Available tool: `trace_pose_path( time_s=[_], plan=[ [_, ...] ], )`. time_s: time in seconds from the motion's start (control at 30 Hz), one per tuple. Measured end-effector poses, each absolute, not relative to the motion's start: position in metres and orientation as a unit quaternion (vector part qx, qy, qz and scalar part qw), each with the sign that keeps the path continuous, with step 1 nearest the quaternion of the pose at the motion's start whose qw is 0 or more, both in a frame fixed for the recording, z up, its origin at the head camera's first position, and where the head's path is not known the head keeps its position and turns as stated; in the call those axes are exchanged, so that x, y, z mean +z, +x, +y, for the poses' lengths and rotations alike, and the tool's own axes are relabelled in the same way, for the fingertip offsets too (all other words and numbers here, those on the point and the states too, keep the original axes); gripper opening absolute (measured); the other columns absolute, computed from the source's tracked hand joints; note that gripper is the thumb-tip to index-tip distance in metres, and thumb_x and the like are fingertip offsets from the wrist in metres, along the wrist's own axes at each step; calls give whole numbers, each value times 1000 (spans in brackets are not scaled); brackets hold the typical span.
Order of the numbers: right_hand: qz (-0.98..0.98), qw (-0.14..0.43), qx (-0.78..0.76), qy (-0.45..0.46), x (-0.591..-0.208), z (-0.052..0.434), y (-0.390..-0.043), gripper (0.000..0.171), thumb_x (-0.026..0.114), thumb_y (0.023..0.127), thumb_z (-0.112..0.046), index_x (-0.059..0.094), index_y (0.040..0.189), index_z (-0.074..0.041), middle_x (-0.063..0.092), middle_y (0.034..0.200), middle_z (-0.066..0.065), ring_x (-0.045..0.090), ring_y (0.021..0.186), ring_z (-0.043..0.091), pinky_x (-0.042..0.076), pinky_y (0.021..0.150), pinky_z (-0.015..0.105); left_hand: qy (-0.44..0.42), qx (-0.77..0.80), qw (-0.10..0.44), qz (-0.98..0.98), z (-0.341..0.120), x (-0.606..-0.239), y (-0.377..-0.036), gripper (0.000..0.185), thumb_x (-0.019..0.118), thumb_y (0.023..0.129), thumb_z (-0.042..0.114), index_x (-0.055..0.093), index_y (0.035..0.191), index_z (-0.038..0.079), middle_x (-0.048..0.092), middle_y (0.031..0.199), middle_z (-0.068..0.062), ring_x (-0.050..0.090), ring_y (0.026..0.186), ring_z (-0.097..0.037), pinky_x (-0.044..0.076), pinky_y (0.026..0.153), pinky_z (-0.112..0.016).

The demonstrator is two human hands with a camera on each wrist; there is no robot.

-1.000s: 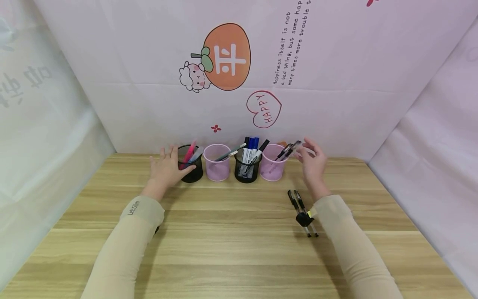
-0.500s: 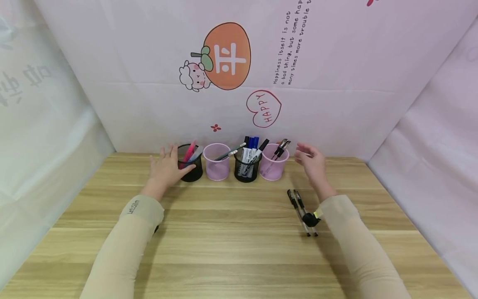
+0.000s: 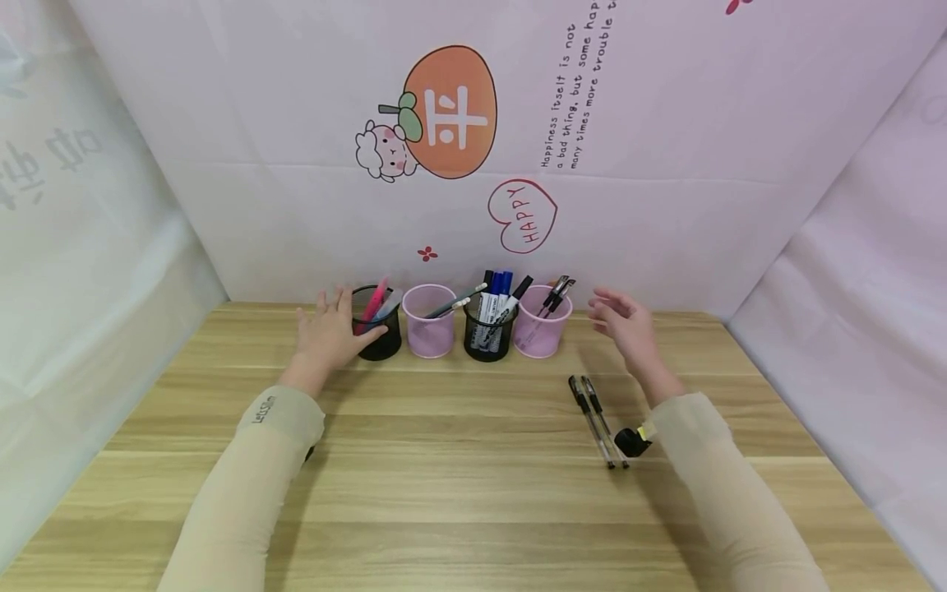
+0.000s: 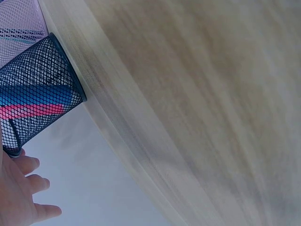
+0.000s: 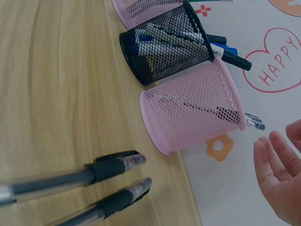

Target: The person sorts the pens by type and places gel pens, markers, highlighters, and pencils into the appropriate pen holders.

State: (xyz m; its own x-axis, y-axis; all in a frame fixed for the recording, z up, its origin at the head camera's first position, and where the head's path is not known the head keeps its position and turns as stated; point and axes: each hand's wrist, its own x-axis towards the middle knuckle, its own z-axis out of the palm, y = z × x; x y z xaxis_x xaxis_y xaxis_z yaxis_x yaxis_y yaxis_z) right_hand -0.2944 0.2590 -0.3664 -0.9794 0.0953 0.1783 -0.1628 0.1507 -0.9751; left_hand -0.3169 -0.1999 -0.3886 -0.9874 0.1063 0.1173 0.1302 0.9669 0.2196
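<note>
In your left wrist view, the black mesh cup (image 4: 40, 94) sits at the upper left on the wood table (image 4: 197, 108), w/ a pink pen (image 4: 33, 111) and sth blue showing thru the mesh. A pink mesh cup (image 4: 19, 21) is just beside it at the top left corner. Your left hand (image 4: 19, 188) is at the bottom left, fingers fairly straight, touching the black cup's rim end; pale backdrop behind it.
</note>
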Motion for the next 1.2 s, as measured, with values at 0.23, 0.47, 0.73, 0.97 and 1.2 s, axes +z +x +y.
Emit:
trace_pose_path(
  time_s=[0.23, 0.47, 0.73, 0.97, 1.2],
  plan=[
    [-758, 83, 646, 30, -370, 267, -288, 45, 54, 106, -5, 44, 147, 11, 68, 110, -3, 66, 95, 6, 56, 89, 23, -60, -115, 50, -990, -199, -387, -314, 110, 48, 94, 76, 13, 162, -3, 17, 166, -28, 9, 152, -50, 7, 114, -76],
    [-772, 74, 630, 53, -378, 274, -281, 44, 55, 105, -3, 45, 144, 14, 66, 102, -13, 66, 96, 9, 57, 87, 24, -58, -117, 53, -990, -199, -388, -313, 108, 49, 95, 74, 13, 162, -2, 17, 166, -27, 9, 152, -50, 7, 114, -76],
    [-779, 67, 620, 65, -387, 282, -271, 45, 56, 103, -1, 44, 143, 16, 66, 101, -14, 66, 93, 5, 58, 82, 22, -58, -115, 48, -990, -200, -387, -315, 111, 46, 94, 78, 12, 162, -3, 16, 166, -27, 8, 152, -49, 4, 114, -75],
    [-800, 34, 596, 65, -392, 288, -266, 47, 57, 104, -4, 43, 146, 13, 66, 119, 10, 67, 97, 8, 58, 85, 25, -60, -114, 48, -990, -200, -388, -315, 111, 46, 94, 77, 11, 162, -4, 16, 166, -28, 8, 152, -50, 3, 114, -75],
    [-812, 1, 580, 61, -395, 289, -261, 48, 54, 105, -4, 41, 148, 12, 48, 139, 39, 67, 95, 6, 58, 87, 29, -61, -111, 47, -991, -200, -388, -315, 112, 44, 93, 79, 11, 162, -4, 16, 166, -28, 7, 152, -50, 3, 114, -75]
  ],
)
